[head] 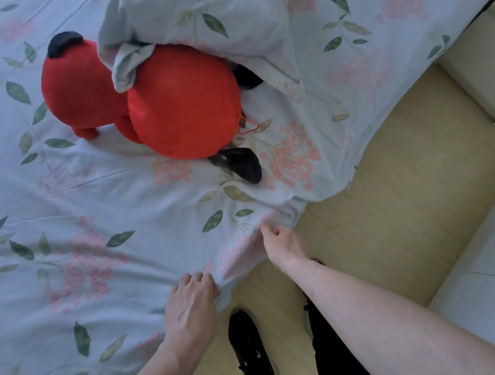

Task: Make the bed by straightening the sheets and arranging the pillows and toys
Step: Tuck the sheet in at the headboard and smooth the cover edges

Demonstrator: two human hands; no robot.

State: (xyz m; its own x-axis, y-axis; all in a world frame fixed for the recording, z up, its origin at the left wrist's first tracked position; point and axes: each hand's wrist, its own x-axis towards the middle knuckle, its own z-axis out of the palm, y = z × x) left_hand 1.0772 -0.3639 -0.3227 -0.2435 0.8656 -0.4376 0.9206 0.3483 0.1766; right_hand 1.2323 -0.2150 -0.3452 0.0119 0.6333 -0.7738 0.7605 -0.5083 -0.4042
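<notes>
Two hands gripped the one floral sheet [91, 208] at its edge: the left hand [189, 305] and the right hand [282, 242]. Beyond their grip lay one red plush toy [172, 102] and one pillow [201, 14]. Below it stood one black shoe [248, 344].

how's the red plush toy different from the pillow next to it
The red plush toy is bright red with black ears; the pillow is pale blue with the leaf-and-flower print. The toy is rounded; the pillow is flat and rumpled. The pillow's corner overlaps the toy. Both lie on the sheet.
</notes>
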